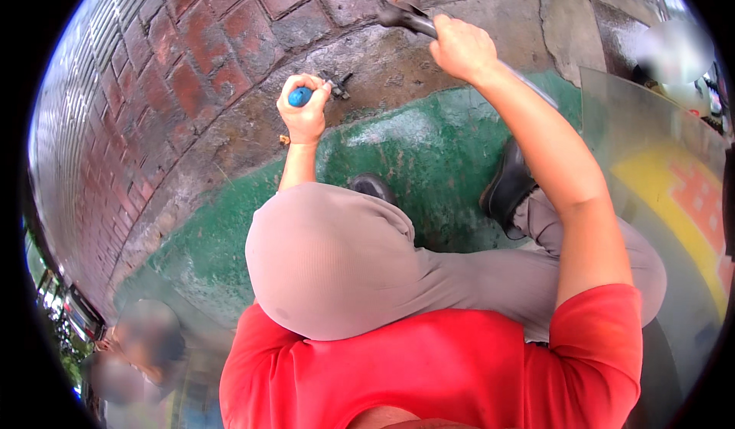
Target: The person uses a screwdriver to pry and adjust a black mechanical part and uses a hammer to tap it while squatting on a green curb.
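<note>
Below the head camera, my feed shows a green painted floor [444,153], shiny and stained, running up to a rough grey-brown concrete strip [429,65]. Beyond that strip I see reddish brick paving [187,80], and along the right side stands a translucent panel [635,115] with yellow and red graphics. Foliage [67,368] shows at the far lower left.

Counting from my end, I get one claw hammer [406,20], one blue-handled tool [299,96], one small dark metal piece [339,86] and two black shoes [511,188], one partly hidden by the person's knee.

The right hand [465,50] is clenched around the hammer, gripping it close behind the head, which points to the left above the strip; its handle runs back past the forearm. The left hand [306,119] grasps the blue-handled tool, handle end toward me. The metal piece lies just right of those fingers, over the strip; I cannot tell whether they touch it. The hammer head is farther right and forward, well apart from the left hand.
</note>
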Demonstrator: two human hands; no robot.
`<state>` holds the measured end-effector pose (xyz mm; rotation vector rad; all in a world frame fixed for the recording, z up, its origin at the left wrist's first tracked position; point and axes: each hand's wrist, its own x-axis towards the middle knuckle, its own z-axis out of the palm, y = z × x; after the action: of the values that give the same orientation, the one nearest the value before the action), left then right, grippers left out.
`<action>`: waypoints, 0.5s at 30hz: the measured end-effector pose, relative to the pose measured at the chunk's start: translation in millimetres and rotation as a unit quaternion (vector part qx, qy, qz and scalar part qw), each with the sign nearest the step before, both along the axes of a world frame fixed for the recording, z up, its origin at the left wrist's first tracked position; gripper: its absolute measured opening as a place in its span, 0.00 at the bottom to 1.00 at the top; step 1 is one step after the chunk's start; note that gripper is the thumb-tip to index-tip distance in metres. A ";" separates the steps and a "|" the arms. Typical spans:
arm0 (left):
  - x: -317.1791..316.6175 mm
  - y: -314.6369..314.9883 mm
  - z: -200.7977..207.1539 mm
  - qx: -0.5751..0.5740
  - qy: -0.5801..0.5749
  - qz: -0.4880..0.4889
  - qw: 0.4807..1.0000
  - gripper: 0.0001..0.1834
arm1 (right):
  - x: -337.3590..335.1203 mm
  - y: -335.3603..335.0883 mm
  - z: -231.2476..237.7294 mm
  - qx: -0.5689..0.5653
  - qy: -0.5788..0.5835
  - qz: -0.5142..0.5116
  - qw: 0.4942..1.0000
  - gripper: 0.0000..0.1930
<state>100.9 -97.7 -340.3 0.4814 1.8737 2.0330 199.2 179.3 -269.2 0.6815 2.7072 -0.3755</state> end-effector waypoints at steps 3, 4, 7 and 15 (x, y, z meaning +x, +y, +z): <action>2.2 -10.3 0.6 0.016 -0.020 -0.006 1.000 0.12 | 30.4 19.0 -61.7 0.070 -0.061 -0.024 0.995 0.09; 2.8 -11.3 2.0 0.025 -0.030 -0.008 0.999 0.12 | 38.6 20.2 -77.2 0.088 -0.068 -0.030 0.993 0.09; 4.1 -14.6 2.1 0.043 -0.039 -0.011 0.998 0.13 | 53.9 14.0 -94.6 0.097 -0.073 -0.043 0.992 0.10; 9.0 -42.3 -8.4 0.011 -0.052 0.028 0.998 0.09 | -22.5 18.2 108.4 -0.392 0.208 -0.124 0.888 0.15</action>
<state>109.8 -140.0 -348.8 0.3247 1.8248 2.0748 176.7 197.6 -160.8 0.7382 2.4587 -1.7278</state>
